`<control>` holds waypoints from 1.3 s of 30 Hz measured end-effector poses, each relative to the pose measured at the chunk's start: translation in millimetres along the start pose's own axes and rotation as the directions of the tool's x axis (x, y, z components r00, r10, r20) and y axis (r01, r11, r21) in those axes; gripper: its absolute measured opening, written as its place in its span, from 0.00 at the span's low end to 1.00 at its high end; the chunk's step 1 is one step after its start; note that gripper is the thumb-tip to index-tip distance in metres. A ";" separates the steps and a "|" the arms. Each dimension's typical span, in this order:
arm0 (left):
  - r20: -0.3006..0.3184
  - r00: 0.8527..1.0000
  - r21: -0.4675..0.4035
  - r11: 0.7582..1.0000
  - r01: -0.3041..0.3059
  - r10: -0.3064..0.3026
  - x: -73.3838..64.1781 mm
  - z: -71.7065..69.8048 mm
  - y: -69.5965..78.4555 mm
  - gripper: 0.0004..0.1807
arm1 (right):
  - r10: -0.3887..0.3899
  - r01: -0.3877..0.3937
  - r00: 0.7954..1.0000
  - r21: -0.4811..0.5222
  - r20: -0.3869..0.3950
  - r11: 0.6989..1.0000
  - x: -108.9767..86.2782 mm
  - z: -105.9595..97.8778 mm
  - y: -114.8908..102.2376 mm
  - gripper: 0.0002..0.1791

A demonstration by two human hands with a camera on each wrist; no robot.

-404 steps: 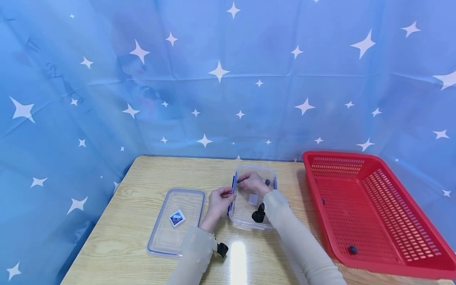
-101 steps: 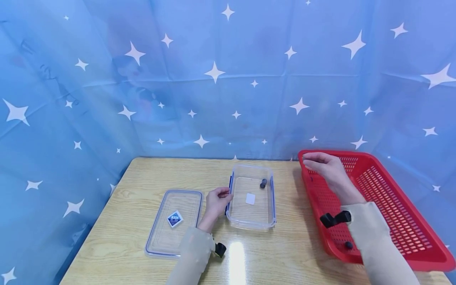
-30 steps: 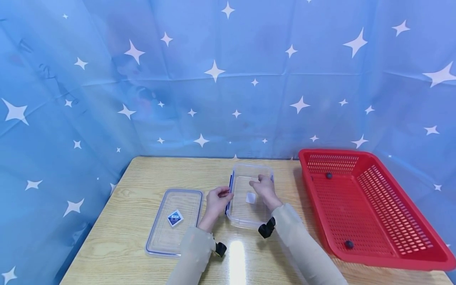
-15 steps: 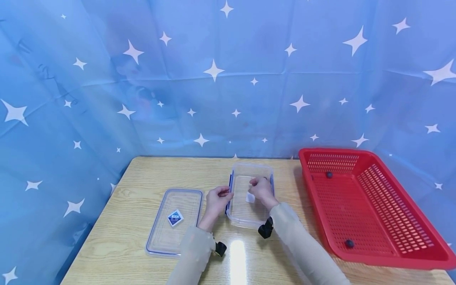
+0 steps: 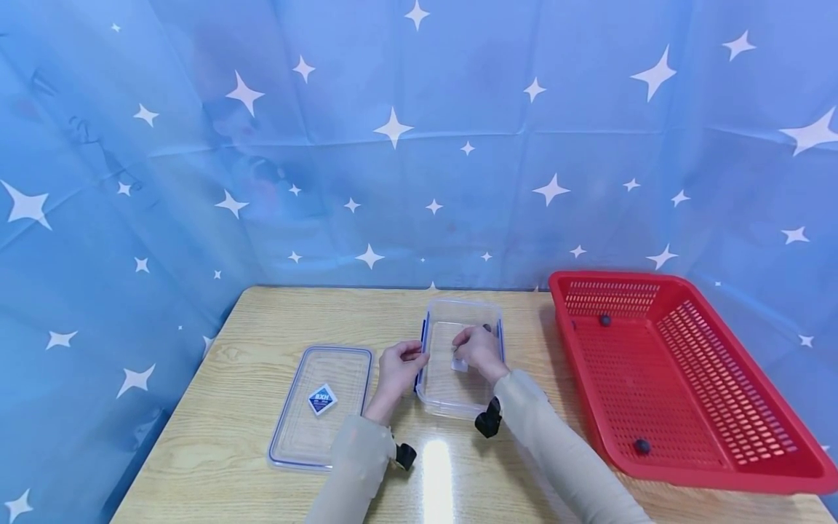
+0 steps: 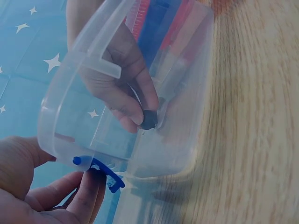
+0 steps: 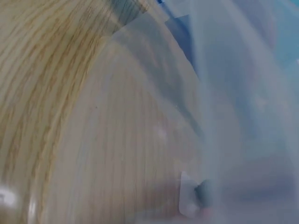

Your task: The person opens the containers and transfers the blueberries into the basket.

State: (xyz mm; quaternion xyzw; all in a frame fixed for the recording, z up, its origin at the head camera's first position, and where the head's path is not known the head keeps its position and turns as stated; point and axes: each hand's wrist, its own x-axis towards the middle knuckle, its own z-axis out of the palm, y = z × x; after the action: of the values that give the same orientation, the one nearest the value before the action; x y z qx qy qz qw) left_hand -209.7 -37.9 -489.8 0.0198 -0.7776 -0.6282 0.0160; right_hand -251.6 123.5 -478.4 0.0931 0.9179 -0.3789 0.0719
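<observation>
A clear plastic container [image 5: 452, 393] with blue latches stands on the table. My left hand [image 5: 398, 370] grips its left wall; in the left wrist view, the thumb and fingers lie on either side of the wall near a blue latch [image 6: 110, 175]. Inside the container, my right hand [image 5: 481, 351] pinches a small dark ball [image 6: 148, 120] between thumb and fingers, close over a white square [image 5: 460, 364] on the floor. A second dark ball [image 5: 487, 327] lies by the right wall. In the right wrist view the hand is mostly hidden behind the cloudy wall.
Left of the container lies its clear lid [image 5: 304, 437] with a blue rim and a diamond label [image 5: 322, 399]. A red perforated basket [image 5: 592, 415] stands at right, holding dark balls at the back [image 5: 605, 319] and front [image 5: 642, 446]. A starry blue curtain [image 5: 419, 167] hangs behind.
The right hand has come from over the basket back into the container, then shifted slightly left. A dark ball now lies at the basket's back. The left hand has stayed at the container wall.
</observation>
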 end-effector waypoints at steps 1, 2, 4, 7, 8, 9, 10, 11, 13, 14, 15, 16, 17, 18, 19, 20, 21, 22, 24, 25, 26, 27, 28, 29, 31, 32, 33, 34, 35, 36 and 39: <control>-0.001 1.000 0.001 1.000 -0.001 0.001 0.1 0.0 0.1 0.15 | 0.000 0.000 1.000 0.005 0.003 1.000 -0.1 0.0 -0.2 0.11; -0.002 1.000 0.004 1.000 -0.006 0.006 0.4 0.0 -0.2 0.15 | -0.002 0.002 1.000 0.012 0.006 1.000 -0.2 0.1 -0.2 0.10; -0.005 1.000 0.009 1.000 -0.006 0.006 0.8 0.2 -0.2 0.15 | 0.005 -0.006 1.000 0.047 0.017 0.999 -0.6 0.0 -0.5 0.10; -0.007 1.000 0.022 1.000 -0.005 0.005 1.0 0.2 -0.2 0.15 | -0.002 -0.003 0.999 0.132 0.034 0.991 -1.1 -0.9 -0.1 0.09; -0.007 1.000 0.024 1.000 -0.003 0.004 1.1 0.2 -0.3 0.15 | -0.004 -0.002 0.999 0.168 0.040 0.986 -1.5 -1.6 0.0 0.09; -0.007 1.000 0.026 1.000 0.001 -0.001 1.0 0.2 0.0 0.15 | -0.011 0.002 0.999 0.209 0.043 0.978 -1.7 -2.6 0.0 0.10; -0.006 1.000 0.023 1.000 0.006 -0.006 0.9 0.2 0.2 0.14 | -0.025 0.014 0.999 0.248 0.043 0.969 -1.8 -3.9 0.1 0.10; -0.007 1.000 0.026 1.000 0.005 -0.005 1.0 0.1 0.1 0.14 | -0.042 0.030 0.998 0.283 0.039 0.959 -1.9 -5.6 0.1 0.10; -0.006 1.000 0.025 1.000 0.004 -0.004 1.2 0.2 -0.2 0.14 | -0.070 0.056 0.997 0.331 0.030 0.942 -2.9 -11.1 -0.8 0.11; -0.007 1.000 0.019 1.000 0.011 -0.011 1.2 0.4 -0.3 0.14 | -0.084 0.071 0.996 0.345 0.023 0.936 -3.2 -14.6 -1.0 0.11; -0.008 1.000 0.017 1.000 0.012 -0.012 1.2 0.5 -0.3 0.14 | -0.102 0.090 0.995 0.360 0.014 0.928 -3.4 -18.8 -1.3 0.11; -0.008 1.000 0.011 1.000 0.013 -0.013 1.3 0.6 -0.5 0.14 | -0.117 0.108 0.993 0.371 0.002 0.922 -3.8 -23.4 -1.8 0.11; -0.007 1.000 0.012 1.000 0.007 -0.007 1.2 0.5 -0.8 0.14 | -0.128 0.121 0.992 0.373 -0.005 0.920 -4.5 -28.7 -2.7 0.11; -0.007 1.000 0.008 1.000 0.006 -0.006 1.1 0.5 -0.9 0.14 | -0.135 0.130 0.991 0.378 -0.013 0.917 -4.9 -34.3 -3.3 0.12; -0.006 1.000 0.010 1.000 -0.002 0.002 0.8 0.5 -1.1 0.14 | -0.144 0.141 0.989 0.381 -0.021 0.914 -5.1 -40.2 -3.7 0.12; -0.006 1.000 0.006 1.000 -0.002 0.002 0.8 0.6 -1.5 0.14 | -0.150 0.151 0.988 0.390 -0.032 0.908 -5.3 -46.0 -4.0 0.12; -0.006 1.000 0.006 1.000 -0.006 0.006 0.8 0.6 -1.7 0.14 | -0.155 0.157 0.987 0.403 -0.037 0.902 -6.0 -52.1 -4.6 0.13; -0.005 1.000 0.004 1.000 -0.008 0.008 0.7 0.6 -2.0 0.14 | -0.157 0.160 0.987 0.406 -0.043 0.900 -6.6 -58.3 -4.7 0.13; -0.004 1.000 -0.003 1.000 -0.004 0.004 0.9 0.8 -2.7 0.14 | -0.161 0.164 0.986 0.411 -0.042 0.897 -8.2 -70.9 -4.2 0.14; -0.003 1.000 -0.005 1.000 -0.005 0.005 0.9 0.9 -3.1 0.14 | -0.165 0.168 0.985 0.413 -0.044 0.895 -9.4 -77.0 -3.7 0.15; -0.003 1.000 -0.009 1.000 -0.001 0.001 1.1 0.9 -3.3 0.14 | -0.170 0.176 0.984 0.417 -0.051 0.892 -10.7 -82.8 -3.2 0.15; -0.002 1.000 -0.010 1.000 -0.002 0.002 1.0 0.9 -3.5 0.14 | -0.176 0.183 0.983 0.412 -0.055 0.893 -12.3 -89.0 -2.5 0.16; -0.001 1.000 -0.011 1.000 -0.001 0.001 1.0 0.9 -3.5 0.14 | -0.178 0.189 0.982 0.407 -0.065 0.893 -13.9 -94.8 -1.6 0.16; 0.000 1.000 -0.012 1.000 -0.002 0.002 0.9 0.8 -3.6 0.14 | -0.183 0.198 0.980 0.407 -0.076 0.892 -15.5 -100.6 -0.7 0.16; 0.002 1.000 -0.012 1.000 -0.006 0.006 0.6 0.6 -3.4 0.14 | -0.179 0.206 0.978 0.414 -0.104 0.886 -19.0 -111.7 1.1 0.16; 0.003 1.000 -0.012 1.000 -0.008 0.008 0.5 0.5 -3.3 0.14 | -0.179 0.211 0.977 0.412 -0.114 0.886 -20.8 -117.3 2.2 0.17; 0.003 1.000 -0.013 1.000 -0.009 0.009 0.4 0.4 -3.1 0.14 | -0.176 0.212 0.977 0.407 -0.124 0.888 -22.7 -123.0 3.5 0.17; 0.003 1.000 -0.014 1.000 -0.010 0.010 0.4 0.3 -3.1 0.14 | -0.173 0.212 0.976 0.405 -0.133 0.889 -24.1 -128.5 5.3 0.17; 0.004 1.000 -0.013 1.000 -0.010 0.010 0.4 0.3 -3.1 0.14 | -0.173 0.216 0.975 0.404 -0.141 0.889 -25.4 -133.9 7.2 0.18; 0.004 1.000 -0.013 1.000 -0.011 0.012 0.5 0.2 -3.1 0.14 | -0.171 0.218 0.974 0.399 -0.149 0.891 -26.9 -139.2 9.5 0.18; 0.003 1.000 -0.011 1.000 -0.014 0.014 0.7 0.3 -3.3 0.14 | -0.160 0.215 0.973 0.384 -0.168 0.898 -30.5 -154.3 18.0 0.20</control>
State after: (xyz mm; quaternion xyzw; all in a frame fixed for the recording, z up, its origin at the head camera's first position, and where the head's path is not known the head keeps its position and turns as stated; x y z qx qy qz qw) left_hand -210.4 -38.4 -493.0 0.0134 -0.7743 -0.6324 0.0192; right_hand -227.4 241.9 -376.1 0.0417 0.8285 -0.5565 -0.0465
